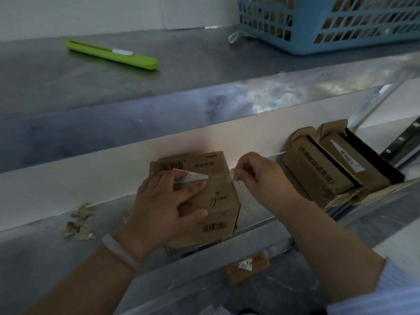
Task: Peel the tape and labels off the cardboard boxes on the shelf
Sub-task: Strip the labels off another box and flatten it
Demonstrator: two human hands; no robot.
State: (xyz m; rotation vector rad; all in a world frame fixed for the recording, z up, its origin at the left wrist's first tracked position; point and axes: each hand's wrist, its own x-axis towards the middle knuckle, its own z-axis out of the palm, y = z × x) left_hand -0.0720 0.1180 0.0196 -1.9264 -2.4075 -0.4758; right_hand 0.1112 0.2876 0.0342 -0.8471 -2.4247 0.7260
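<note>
the cardboard box is seated on the middle shelf. it is pressed down by the left hand, fingers spread flat. clear tape at its top edge is pinched by the right hand.

— How is the light?
— Dim and cool. The brightest spot is glare on the metal shelf lip above the right hand. The white wall behind both hands glows softly.
— Shadows?
— Soft ones. The left hand darkens the cardboard box beneath it. The tape between the hands shows only as a faint sheen.
— Sharpness?
— Mushy, and print is barely legible. The blue basket far above the right hand is smeared, and straight edges bow near the borders.
</note>
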